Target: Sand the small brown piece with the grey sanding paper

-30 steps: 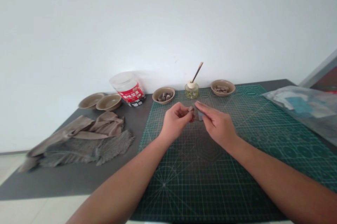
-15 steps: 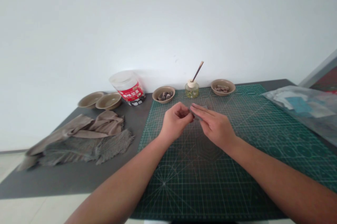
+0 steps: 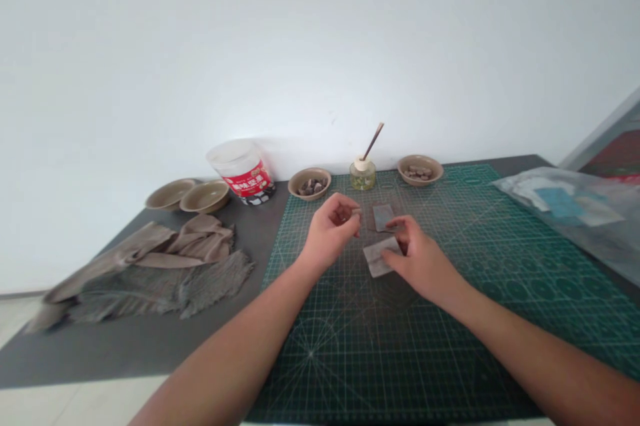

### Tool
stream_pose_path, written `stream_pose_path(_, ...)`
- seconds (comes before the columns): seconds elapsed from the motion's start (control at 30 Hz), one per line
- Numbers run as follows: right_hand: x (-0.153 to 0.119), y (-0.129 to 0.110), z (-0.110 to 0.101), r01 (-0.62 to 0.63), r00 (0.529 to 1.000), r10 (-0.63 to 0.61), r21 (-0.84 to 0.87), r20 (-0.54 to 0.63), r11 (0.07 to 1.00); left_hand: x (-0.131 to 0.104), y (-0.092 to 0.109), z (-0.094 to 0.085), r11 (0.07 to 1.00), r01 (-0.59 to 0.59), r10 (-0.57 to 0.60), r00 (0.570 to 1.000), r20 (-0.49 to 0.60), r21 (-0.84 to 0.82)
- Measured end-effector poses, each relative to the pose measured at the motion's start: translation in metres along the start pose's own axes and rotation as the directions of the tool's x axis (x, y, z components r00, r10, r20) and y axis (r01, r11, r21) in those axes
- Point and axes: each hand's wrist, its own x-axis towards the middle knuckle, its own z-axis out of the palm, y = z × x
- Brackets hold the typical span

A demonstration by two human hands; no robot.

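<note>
My left hand (image 3: 333, 226) is closed, pinching a small pale brown piece (image 3: 357, 213) between thumb and fingertips; the fingers hide most of it. In my right hand (image 3: 417, 253) is a grey rectangular sheet (image 3: 379, 258) that looks like sandpaper, tilted and gripped by thumb and fingers. Another grey rectangle (image 3: 384, 217) lies on the green cutting mat (image 3: 345, 346), just beyond the right fingertips. The two hands are a little apart, over the middle of the mat.
Along the wall stand a bowl of dark chunks (image 3: 310, 195), a glass bottle with a brush-like stick (image 3: 363, 178) and a bowl of brown pieces (image 3: 421, 179). Leftward are a plastic tub (image 3: 245, 179), two bowls (image 3: 205, 203) and crumpled cloths (image 3: 165, 266). A clear bag (image 3: 575, 206) lies right.
My right hand has drawn away from the left, toward me, with the sheet now spread in view. The rectangle on the mat shows more. My left hand stays nearly in place.
</note>
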Motion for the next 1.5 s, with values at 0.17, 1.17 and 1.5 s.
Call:
stream_pose_path(0.17, -0.019, 0.002, -0.002, 0.114, 0.991, -0.131, -0.291, -0.039, 0.95, -0.004, -0.001, 0.004, 1.0, 0.004, 0.0, 0.991, 0.135, -0.03)
stream_pose_path(1.17, -0.004, 0.009, -0.01, -0.141, 0.99, 0.119, 0.482, 0.075, 0.865, -0.022, 0.0, 0.012, 0.966, -0.061, -0.054, 0.903, 0.427, 0.25)
stream_pose_path(1.5, -0.003, 0.014, -0.008, -0.198, 0.98, 0.13, 0.621, 0.153, 0.758, -0.019, 0.0, 0.009, 0.972, -0.022, -0.082, 0.899, 0.431, 0.232)
